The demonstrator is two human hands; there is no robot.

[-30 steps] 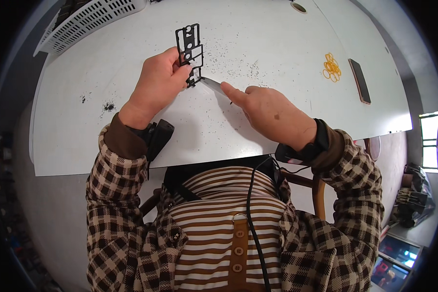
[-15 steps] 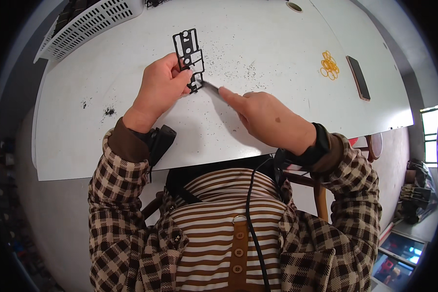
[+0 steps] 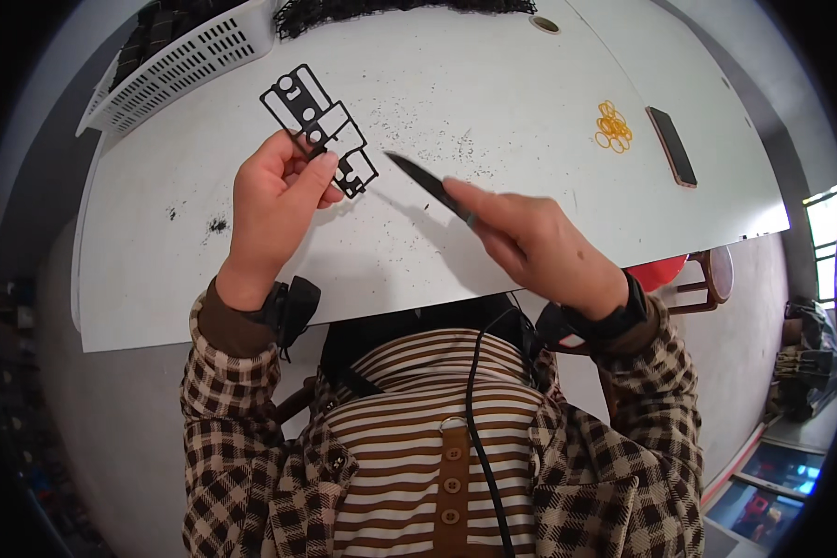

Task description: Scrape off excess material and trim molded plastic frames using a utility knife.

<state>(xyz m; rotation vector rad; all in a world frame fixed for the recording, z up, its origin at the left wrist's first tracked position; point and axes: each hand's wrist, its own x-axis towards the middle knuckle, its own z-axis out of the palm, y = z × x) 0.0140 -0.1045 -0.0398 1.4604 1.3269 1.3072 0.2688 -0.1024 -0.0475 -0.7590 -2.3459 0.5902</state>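
Between the thumb and fingers of my left hand (image 3: 276, 191) is a flat black plastic frame (image 3: 321, 121) with several cut-out openings. It is tilted, its upper end leaning to the left. My right hand (image 3: 537, 232) grips a knife (image 3: 428, 183), the index finger lying along the back of the dark blade. The blade's tip points up and left toward the frame, with a gap between them. Most of the knife's handle is hidden inside my right hand. Small black scraps (image 3: 446, 149) lie scattered on the white table behind the knife.
A white slatted basket (image 3: 181, 70) holding black parts stands at the far left, and a dark heap (image 3: 391, 11) of black pieces lies along the back. Yellow rubber bands (image 3: 612, 127) and a phone (image 3: 671, 147) rest at the right. A dark crumb pile (image 3: 217, 225) is at the left.
The knife has come away from the black frame, as my right hand moved right and down. My left hand has shifted left and tilted the frame's top leftward.
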